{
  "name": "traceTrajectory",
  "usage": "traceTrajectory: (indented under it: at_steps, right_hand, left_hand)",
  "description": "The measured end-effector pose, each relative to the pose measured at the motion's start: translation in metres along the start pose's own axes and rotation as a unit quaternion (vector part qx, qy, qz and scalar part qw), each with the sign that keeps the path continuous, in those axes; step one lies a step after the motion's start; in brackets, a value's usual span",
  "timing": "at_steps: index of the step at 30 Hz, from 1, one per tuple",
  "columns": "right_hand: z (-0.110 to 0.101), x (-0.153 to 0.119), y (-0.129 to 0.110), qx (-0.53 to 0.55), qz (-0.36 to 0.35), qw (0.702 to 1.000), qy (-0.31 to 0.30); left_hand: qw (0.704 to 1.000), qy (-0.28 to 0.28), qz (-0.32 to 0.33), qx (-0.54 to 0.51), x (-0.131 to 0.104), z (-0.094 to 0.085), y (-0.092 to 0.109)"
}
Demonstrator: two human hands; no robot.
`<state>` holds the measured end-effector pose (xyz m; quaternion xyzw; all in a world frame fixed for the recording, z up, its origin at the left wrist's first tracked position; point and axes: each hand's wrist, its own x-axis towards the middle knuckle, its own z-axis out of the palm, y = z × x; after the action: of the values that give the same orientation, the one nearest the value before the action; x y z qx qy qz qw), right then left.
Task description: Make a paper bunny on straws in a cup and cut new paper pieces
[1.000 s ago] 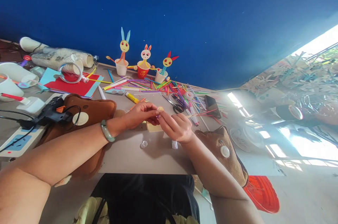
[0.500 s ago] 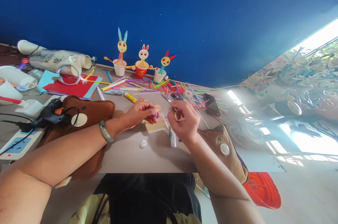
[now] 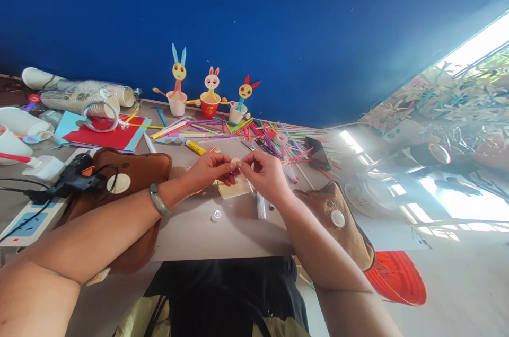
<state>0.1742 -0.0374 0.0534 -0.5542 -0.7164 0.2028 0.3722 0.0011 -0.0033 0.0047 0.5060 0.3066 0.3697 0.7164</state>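
In front of me, above the middle of the table, my left hand point(image 3: 212, 168) pinches a small pale yellow disc point(image 3: 235, 161) with a bit of purple below it. My right hand point(image 3: 263, 174) meets it from the other side, thumb and fingertips pressed together at the disc's edge. The fingertips cover much of the piece. Beneath the hands lies a pale flat block point(image 3: 234, 189). A white tube point(image 3: 260, 206) rests under my right wrist, and a small clear cap point(image 3: 216, 215) lies nearer to me.
Three rabbit figures in paper cups point(image 3: 210, 107) stand along the blue wall. Colourful sticks point(image 3: 207, 127) are strewn before them, with a yellow marker point(image 3: 194, 147) and a phone point(image 3: 317, 153). Brown hot-water bags point(image 3: 135, 167) flank my arms; a power strip point(image 3: 29, 223) is at left.
My right hand has moved left and its fingertips now meet the disc in my left hand. The left hand stays nearly in place, and the view has shifted slightly.
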Motion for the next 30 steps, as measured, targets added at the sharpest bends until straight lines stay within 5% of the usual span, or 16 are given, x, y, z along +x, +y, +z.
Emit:
traceTrajectory:
  at_steps: [19, 30]
  right_hand:
    - [-0.0001, -0.0014, 0.0013, 0.033, 0.006, 0.999, -0.008]
    - [0.0008, 0.0043, -0.0011, 0.097, 0.052, 0.991, -0.071]
  left_hand:
    - [1.000, -0.002, 0.004, 0.015, -0.0010, 0.0008, -0.0005]
    - [0.999, -0.007, 0.028, 0.045, -0.0025, 0.0015, -0.0005]
